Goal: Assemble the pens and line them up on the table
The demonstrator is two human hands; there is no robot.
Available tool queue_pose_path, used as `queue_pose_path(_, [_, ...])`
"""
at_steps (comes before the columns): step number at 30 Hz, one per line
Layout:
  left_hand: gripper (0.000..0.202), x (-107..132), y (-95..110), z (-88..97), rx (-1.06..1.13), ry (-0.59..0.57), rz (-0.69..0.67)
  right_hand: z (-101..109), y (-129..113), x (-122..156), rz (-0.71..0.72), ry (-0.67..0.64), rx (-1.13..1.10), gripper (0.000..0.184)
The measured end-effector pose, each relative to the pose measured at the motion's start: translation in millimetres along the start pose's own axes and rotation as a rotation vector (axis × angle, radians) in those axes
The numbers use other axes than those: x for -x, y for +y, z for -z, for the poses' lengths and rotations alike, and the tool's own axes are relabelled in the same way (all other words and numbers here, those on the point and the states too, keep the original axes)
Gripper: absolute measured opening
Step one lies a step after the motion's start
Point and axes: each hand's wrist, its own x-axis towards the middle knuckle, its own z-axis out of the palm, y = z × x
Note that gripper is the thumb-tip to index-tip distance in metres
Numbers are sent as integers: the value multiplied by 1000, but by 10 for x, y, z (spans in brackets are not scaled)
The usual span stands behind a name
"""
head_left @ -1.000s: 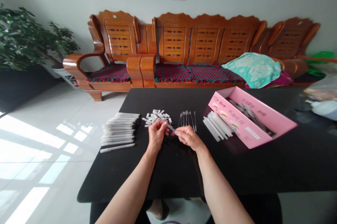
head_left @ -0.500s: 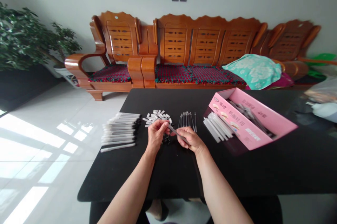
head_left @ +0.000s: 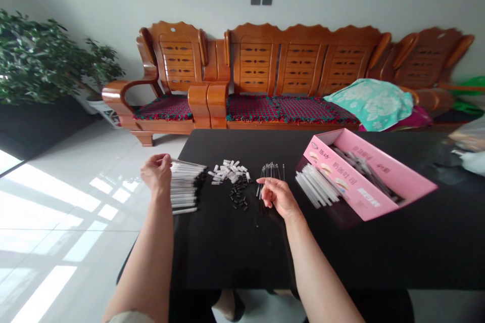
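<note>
My left hand (head_left: 156, 174) is at the left end of a stack of white-bodied pens (head_left: 184, 187) with black ends. Its fingers are pinched on the end of a pen (head_left: 185, 163) lying at the top of the stack. Over the near ends of a bunch of slim dark pen refills (head_left: 271, 170) is my right hand (head_left: 278, 196), index finger stretched out and the others loosely curled. I see nothing held in it. White caps (head_left: 230, 171) and small black plugs (head_left: 238, 195) lie in loose heaps between the hands.
Translucent white tubes (head_left: 316, 185) lie beside a pink box (head_left: 364, 176) holding more dark, slender pieces. Everything rests on a black table (head_left: 227, 247). Beyond it stands a wooden sofa (head_left: 295, 65); a plastic bag (head_left: 470, 148) is at the right edge.
My hands have parted. The left has carried a pen leftward from the middle to the stack; the right has shifted slightly right and no longer grips the pen. Plugs are uncovered.
</note>
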Motion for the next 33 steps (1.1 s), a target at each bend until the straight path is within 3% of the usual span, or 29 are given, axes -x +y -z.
queue_pose_path(5, [27,-243,-17,9,-396,-110,105,0,5,9,-6,6,14,32])
queue_pose_path(10, [31,-374,-168,-72,-589,-243,97,6,14,13,2,-2,22,31])
queue_pose_path(18, [29,-424,-210,-102,-726,-382,88,23,8,13,13,1,25,33])
queue_pose_path(24, [26,-397,-80,-45,-738,-342,34,-41,-16,27,17,28,78,36])
queue_pose_path(27, [24,-274,18,-33,-668,-253,-18,-8,-14,3,97,233,237,37])
queue_pose_path(30, [27,14,133,-86,-472,-122,-190,150,-34,-16,254,648,568,32])
queue_pose_path(33, [26,423,252,-222,-272,-120,-332,367,-104,9,306,1013,1030,24])
